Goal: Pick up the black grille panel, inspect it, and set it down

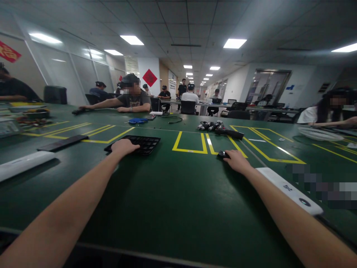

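My left hand [124, 146] is closed on the near left part of a black gridded tray [147, 144], its thumb lying over the tray's inside. The tray rests on or just above the green table [167, 193]. Out to the right, my right hand [236, 160] has its fingers closed on a small black object [222, 154] at the near end of a yellow tape outline [213, 148]. The object's kind is too small and dark to make out, and the fingers partly cover it.
Beyond my right hand lies a pile of black cables and connectors [210, 125]. A long white device [290, 190] lies beside my right forearm. To the left are a white bar [26, 163] and a black bar [64, 143]. Co-workers [136, 98] sit around the table.
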The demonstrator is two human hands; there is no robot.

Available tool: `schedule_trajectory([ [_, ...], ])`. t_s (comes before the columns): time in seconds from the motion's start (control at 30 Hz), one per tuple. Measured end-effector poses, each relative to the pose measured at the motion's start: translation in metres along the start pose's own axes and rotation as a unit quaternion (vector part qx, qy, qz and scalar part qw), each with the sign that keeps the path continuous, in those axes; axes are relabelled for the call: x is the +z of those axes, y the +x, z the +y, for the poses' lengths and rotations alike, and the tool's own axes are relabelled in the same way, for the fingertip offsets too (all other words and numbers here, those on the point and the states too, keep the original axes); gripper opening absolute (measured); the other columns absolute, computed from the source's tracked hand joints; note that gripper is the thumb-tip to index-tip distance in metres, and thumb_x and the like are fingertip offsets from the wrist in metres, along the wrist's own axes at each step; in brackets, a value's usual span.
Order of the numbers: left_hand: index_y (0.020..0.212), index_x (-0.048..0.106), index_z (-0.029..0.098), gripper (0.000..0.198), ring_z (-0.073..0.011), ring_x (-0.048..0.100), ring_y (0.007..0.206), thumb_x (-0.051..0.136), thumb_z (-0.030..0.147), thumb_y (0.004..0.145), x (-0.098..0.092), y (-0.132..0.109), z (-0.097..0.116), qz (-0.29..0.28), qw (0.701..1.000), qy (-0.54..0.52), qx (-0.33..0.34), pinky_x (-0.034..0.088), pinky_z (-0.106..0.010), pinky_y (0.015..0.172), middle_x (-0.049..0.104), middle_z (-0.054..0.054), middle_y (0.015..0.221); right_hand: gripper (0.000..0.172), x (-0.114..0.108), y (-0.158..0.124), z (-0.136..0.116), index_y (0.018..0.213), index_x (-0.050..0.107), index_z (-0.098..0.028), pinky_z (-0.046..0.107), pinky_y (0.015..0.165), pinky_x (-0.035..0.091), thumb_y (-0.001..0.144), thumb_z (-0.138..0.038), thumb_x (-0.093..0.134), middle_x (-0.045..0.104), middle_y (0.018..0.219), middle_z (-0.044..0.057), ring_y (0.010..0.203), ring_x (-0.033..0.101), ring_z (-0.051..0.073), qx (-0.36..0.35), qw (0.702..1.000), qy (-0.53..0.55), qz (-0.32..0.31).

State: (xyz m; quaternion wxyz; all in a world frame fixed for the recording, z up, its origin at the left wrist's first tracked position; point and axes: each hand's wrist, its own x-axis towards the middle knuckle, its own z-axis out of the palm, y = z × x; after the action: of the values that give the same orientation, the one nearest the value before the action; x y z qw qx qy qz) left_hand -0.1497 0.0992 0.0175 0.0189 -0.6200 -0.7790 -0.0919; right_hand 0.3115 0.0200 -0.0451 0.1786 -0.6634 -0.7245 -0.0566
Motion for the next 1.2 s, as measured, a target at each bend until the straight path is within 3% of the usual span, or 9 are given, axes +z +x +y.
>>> schedule_trajectory([
  [0.17, 0.090, 0.060, 0.003, 0.035, -0.0297, 0.053, 0.098, 0.036, 0.029, 0.084, -0.004, -0.015, 0.028, 0.119, 0.983, -0.018, 0.140, 0.042, -0.039, 0.084, 0.059, -0.020, 0.099, 0.050, -0.009, 0.000, -0.025, 0.126, 0.045, -0.006, 0.054, 0.101, 0.023, 0.082, -0.030, 0.046, 0.037, 0.136, 0.021, 0.128, 0.025, 0.039, 0.022, 0.999, -0.003, 0.033],
  [0.23, 0.100, 0.060, 0.011, 0.033, -0.0199, 0.054, 0.100, 0.032, 0.016, 0.083, 0.005, -0.033, 0.055, 0.112, 0.971, -0.041, 0.207, 0.041, -0.028, 0.088, 0.060, -0.011, 0.103, 0.052, -0.012, -0.006, -0.047, 0.130, 0.040, -0.009, 0.052, 0.104, 0.020, 0.084, -0.032, 0.042, 0.035, 0.139, 0.017, 0.131, 0.021, 0.034, 0.000, 1.000, 0.018, 0.026],
  [0.4, 0.113, 0.056, 0.012, 0.044, -0.0171, 0.053, 0.106, 0.031, 0.005, 0.078, 0.039, -0.087, 0.115, 0.018, 0.901, -0.115, 0.417, 0.038, -0.029, 0.095, 0.059, -0.009, 0.115, 0.057, -0.015, -0.037, -0.101, 0.135, 0.034, -0.013, 0.046, 0.108, 0.017, 0.087, -0.043, 0.034, 0.029, 0.143, 0.012, 0.134, 0.019, 0.025, -0.121, 0.986, 0.085, -0.081],
  [0.53, 0.119, 0.053, 0.013, 0.043, -0.0189, 0.050, 0.114, 0.032, 0.011, 0.082, 0.051, -0.095, 0.124, -0.027, 0.894, -0.092, 0.438, 0.036, -0.032, 0.098, 0.056, -0.010, 0.123, 0.059, -0.013, -0.051, -0.119, 0.135, 0.035, -0.013, 0.047, 0.108, 0.018, 0.087, -0.048, 0.031, 0.028, 0.144, 0.011, 0.134, 0.020, 0.026, -0.131, 0.974, 0.104, -0.155],
  [0.67, 0.120, 0.052, 0.012, 0.040, -0.0195, 0.047, 0.117, 0.033, 0.018, 0.086, 0.049, -0.094, 0.120, -0.010, 0.888, -0.089, 0.451, 0.033, -0.034, 0.100, 0.054, -0.011, 0.125, 0.058, -0.008, -0.052, -0.119, 0.133, 0.038, -0.013, 0.049, 0.107, 0.019, 0.088, -0.048, 0.028, 0.031, 0.142, 0.012, 0.132, 0.024, 0.027, -0.140, 0.975, 0.094, -0.144],
  [0.77, 0.129, 0.042, 0.012, 0.047, -0.0235, 0.028, 0.130, 0.039, 0.030, 0.086, 0.042, -0.114, 0.119, 0.038, 0.880, -0.075, 0.467, 0.020, -0.041, 0.107, 0.038, -0.014, 0.138, 0.057, -0.008, -0.052, -0.119, 0.133, 0.038, -0.012, 0.048, 0.106, 0.019, 0.088, -0.046, 0.029, 0.032, 0.142, 0.013, 0.132, 0.025, 0.027, -0.143, 0.977, 0.084, -0.132],
  [0.87, 0.137, 0.028, 0.013, 0.064, -0.0267, 0.015, 0.134, 0.035, 0.050, 0.085, 0.035, -0.147, 0.119, -0.005, 0.857, -0.061, 0.511, 0.012, -0.047, 0.107, 0.023, -0.014, 0.145, 0.056, -0.009, -0.054, -0.121, 0.133, 0.038, -0.014, 0.047, 0.106, 0.020, 0.088, -0.045, 0.029, 0.032, 0.142, 0.012, 0.132, 0.025, 0.026, -0.146, 0.977, 0.079, -0.131],
  [1.03, 0.135, 0.032, 0.010, 0.071, -0.0276, 0.023, 0.132, 0.030, 0.058, 0.083, 0.029, -0.180, 0.120, -0.115, 0.824, -0.071, 0.550, 0.019, -0.043, 0.106, 0.026, -0.017, 0.143, 0.055, -0.007, -0.056, -0.124, 0.133, 0.038, -0.014, 0.048, 0.107, 0.019, 0.089, -0.044, 0.028, 0.033, 0.141, 0.013, 0.132, 0.026, 0.026, -0.148, 0.977, 0.086, -0.123],
  [1.2, 0.128, 0.042, 0.017, 0.050, -0.0243, 0.033, 0.126, 0.032, 0.046, 0.088, 0.024, -0.167, 0.120, -0.023, 0.846, -0.109, 0.521, 0.025, -0.040, 0.102, 0.038, -0.012, 0.137, 0.056, -0.019, -0.043, -0.109, 0.132, 0.040, -0.015, 0.046, 0.106, 0.023, 0.088, -0.048, 0.026, 0.035, 0.141, 0.011, 0.131, 0.026, 0.026, -0.172, 0.979, 0.058, -0.097],
])
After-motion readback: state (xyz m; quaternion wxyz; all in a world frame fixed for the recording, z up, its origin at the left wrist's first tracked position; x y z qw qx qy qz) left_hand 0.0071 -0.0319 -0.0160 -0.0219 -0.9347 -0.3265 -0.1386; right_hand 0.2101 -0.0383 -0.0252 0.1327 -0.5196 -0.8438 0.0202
